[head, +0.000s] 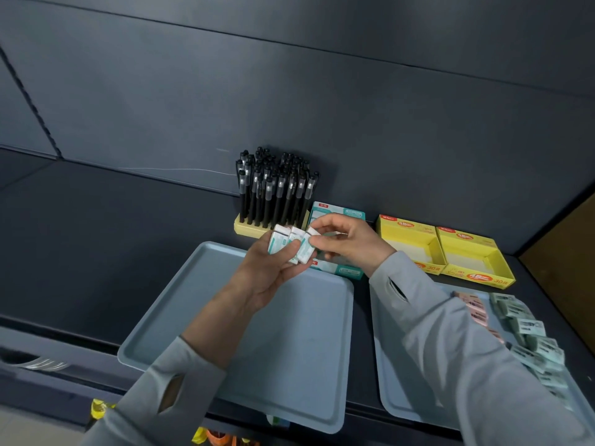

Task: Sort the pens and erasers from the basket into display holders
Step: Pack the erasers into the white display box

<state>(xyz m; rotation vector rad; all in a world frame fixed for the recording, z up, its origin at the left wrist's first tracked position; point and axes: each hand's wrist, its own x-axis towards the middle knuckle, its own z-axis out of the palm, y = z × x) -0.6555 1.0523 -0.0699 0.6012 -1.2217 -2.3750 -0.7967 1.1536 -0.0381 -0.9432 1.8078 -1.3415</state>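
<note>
My left hand (269, 278) holds a small stack of white-and-teal erasers (289, 244) fanned out above the left grey tray (257, 381). My right hand (346, 241) pinches the rightmost eraser of that stack with thumb and fingertips. Behind my hands stands a teal eraser display box (341, 212), partly hidden. A yellow holder (244, 228) full of black pens (273, 188) stands at the back wall. Two yellow display boxes (450, 252) sit open to the right. More wrapped erasers (528, 333), green and pink, lie on the right grey tray (386, 365).
A dark shelf (96, 236) carries everything, backed by a dark wall panel. Its front edge runs below the trays. Coloured items (222, 437) show on a lower level at the bottom. A wooden board (566, 239) sits at the far right.
</note>
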